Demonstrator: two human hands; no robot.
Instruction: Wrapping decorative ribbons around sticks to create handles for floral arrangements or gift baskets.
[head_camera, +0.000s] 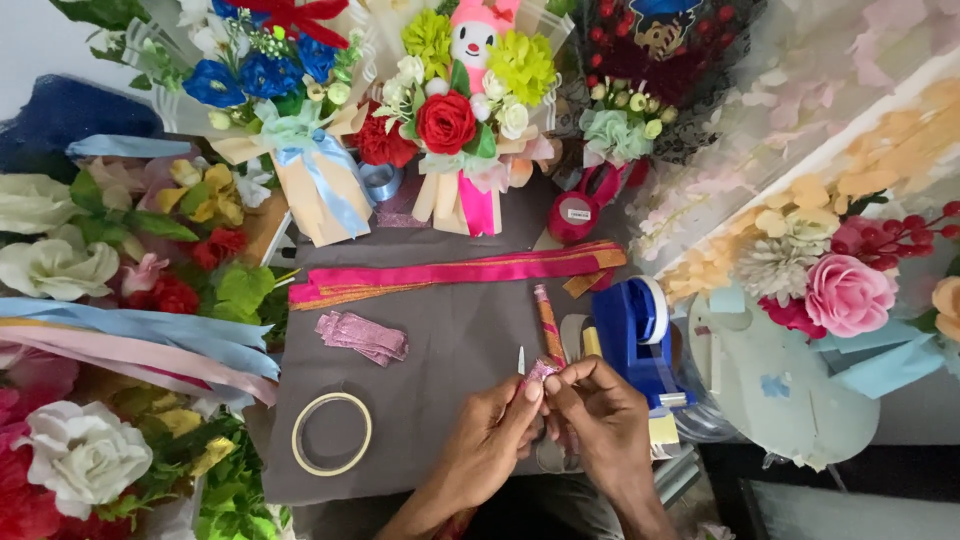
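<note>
My left hand (490, 440) and my right hand (600, 415) meet at the near edge of a grey mat (440, 330). Together their fingertips pinch a small piece of shiny pink foil (540, 372). A thin white stick (521, 360) stands just left of the foil, and a wrapped orange-pink stick (549, 325) lies right behind it. A pile of pink foil strips (362, 336) lies to the left on the mat. Long pink and orange ribbons (460, 274) stretch across the mat's far side.
A roll of clear tape (331, 433) lies front left. A blue tape dispenser (640, 335) stands right of my hands, red scissors (585, 205) behind it. Flower bouquets (450, 110) crowd the back, left and right. Blue and pink ribbons (130, 340) drape at left.
</note>
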